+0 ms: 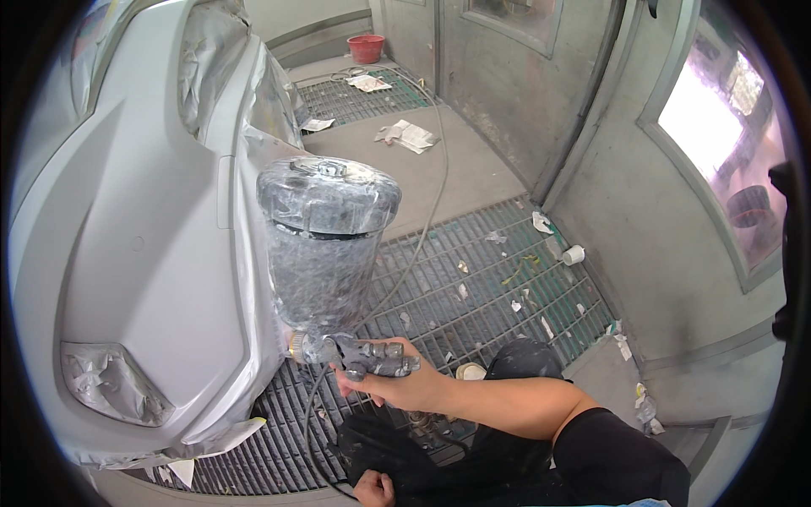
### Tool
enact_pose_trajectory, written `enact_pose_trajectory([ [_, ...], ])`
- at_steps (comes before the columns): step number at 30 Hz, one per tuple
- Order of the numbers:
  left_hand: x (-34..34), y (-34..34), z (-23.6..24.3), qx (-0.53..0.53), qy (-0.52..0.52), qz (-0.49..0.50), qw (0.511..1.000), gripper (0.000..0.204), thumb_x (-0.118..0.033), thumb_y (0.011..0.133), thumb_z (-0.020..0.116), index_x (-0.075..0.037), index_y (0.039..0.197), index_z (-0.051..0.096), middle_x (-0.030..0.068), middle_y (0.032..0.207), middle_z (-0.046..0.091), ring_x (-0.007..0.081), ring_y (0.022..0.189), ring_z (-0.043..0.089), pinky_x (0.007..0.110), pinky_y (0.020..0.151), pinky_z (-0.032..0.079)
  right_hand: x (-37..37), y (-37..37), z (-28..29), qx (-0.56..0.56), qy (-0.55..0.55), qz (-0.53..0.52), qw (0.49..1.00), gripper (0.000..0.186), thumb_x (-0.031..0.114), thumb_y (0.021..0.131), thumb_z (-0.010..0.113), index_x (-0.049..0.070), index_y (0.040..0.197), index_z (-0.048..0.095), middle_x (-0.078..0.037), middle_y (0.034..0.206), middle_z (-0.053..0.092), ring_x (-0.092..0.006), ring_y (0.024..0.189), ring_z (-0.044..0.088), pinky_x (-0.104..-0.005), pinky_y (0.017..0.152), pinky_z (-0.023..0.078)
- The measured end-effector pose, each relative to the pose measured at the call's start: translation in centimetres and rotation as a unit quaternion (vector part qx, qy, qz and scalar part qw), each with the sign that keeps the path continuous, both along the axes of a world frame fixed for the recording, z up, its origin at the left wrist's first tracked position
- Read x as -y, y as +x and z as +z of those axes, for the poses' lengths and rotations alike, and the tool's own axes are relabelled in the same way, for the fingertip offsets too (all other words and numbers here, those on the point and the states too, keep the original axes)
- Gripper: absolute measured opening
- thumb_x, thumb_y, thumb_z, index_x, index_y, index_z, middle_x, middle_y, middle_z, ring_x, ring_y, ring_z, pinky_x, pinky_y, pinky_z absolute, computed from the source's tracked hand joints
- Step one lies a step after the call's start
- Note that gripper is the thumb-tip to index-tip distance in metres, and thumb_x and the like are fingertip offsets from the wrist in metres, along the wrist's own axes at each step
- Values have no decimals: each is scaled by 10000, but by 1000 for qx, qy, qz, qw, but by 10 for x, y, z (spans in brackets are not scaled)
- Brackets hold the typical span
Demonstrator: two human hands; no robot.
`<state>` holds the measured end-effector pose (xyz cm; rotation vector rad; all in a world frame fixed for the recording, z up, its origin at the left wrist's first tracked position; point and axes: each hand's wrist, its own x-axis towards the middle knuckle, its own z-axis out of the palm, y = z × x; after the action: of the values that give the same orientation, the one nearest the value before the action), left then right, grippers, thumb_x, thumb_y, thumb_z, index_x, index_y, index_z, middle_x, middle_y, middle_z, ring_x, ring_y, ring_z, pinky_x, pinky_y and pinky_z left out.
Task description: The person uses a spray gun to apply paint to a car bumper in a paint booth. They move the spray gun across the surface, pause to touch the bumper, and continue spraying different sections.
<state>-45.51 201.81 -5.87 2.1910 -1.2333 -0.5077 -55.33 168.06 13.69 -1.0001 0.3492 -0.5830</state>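
Note:
My right hand [384,380] is closed around a spray gun [338,349], held upright in front of the car. On top of the gun sits a large cup [325,241], grey and smeared with paint under its dark lid. The nozzle points left toward a light grey bumper panel [160,245], a short gap apart from it. At the lower edge my left hand [373,488] is curled beside my dark trousers, and a thin dark air hose [311,439] runs down to it. Its grip is partly cut off by the picture's edge.
Crumpled masking film [114,384] covers openings in the car body. Metal floor grating [473,279] carries paper scraps and a white cup [574,254]. Another stretch of hose [441,177] lies across the floor. A red bucket [366,49] stands far back; a windowed wall [608,279] bounds the right.

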Motion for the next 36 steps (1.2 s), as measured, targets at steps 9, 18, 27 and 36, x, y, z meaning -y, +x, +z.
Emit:
enact_pose_trajectory([
  [9, 8, 7, -14, 9, -41, -35, 999, 214, -171, 842, 681, -75, 684, 573, 136, 659, 573, 367, 607, 604, 459, 565, 479, -1, -6, 10, -40, -41, -31, 998, 214, 165, 982, 718, 31, 1148, 714, 6, 859, 724, -29, 597, 555, -195, 492, 417],
  [18, 9, 4, -8, 24, 0, -8, 1000, 227, -198, 862, 694, -84, 690, 599, 102, 688, 599, 325, 631, 632, 431, 577, 494, -1, -7, 19, -42, -5, -41, 998, 232, 107, 985, 703, -6, 1188, 712, -51, 894, 739, -75, 743, 657, -217, 515, 455],
  [27, 9, 3, -7, 21, 0, -1, 1000, 233, -206, 862, 694, -76, 689, 607, 95, 684, 601, 318, 629, 635, 424, 580, 497, -6, -5, 17, -41, -10, -37, 998, 228, 89, 985, 702, -21, 1185, 704, -64, 911, 735, -106, 822, 690, -212, 514, 457],
  [36, 12, 3, -6, 30, -2, -4, 1000, 262, -219, 871, 705, -81, 674, 598, 88, 670, 595, 310, 622, 635, 420, 573, 497, -9, -3, 17, -53, -33, -20, 998, 222, 92, 979, 707, -19, 1172, 707, -64, 900, 739, -89, 785, 679, -209, 509, 454],
])
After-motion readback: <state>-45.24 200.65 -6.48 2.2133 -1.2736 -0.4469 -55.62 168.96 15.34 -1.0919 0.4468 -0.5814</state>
